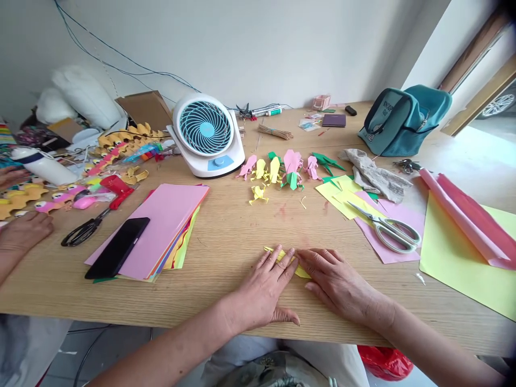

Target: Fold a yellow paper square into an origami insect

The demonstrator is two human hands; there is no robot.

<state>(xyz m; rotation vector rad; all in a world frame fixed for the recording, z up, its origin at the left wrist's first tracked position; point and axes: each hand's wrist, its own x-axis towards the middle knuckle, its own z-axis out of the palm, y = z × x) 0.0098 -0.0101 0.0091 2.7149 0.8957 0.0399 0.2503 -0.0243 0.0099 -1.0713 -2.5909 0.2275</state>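
Note:
A small folded piece of yellow paper lies on the table in front of me, mostly covered by my hands. My left hand rests flat across its left part, fingers stretched and thumb apart. From the right, my right hand touches the paper with its fingertips, fingers slightly bent and side by side, the thumb away from them. The fingertips of both hands meet over the paper. Beyond them stand several folded paper figures, among them a yellow one, a pink one and a green one.
Scissors lie on pink and yellow sheets at right, near a grey cloth. A black phone rests on stacked coloured paper at left. Behind are a fan and a teal bag. Another person's hand is at far left.

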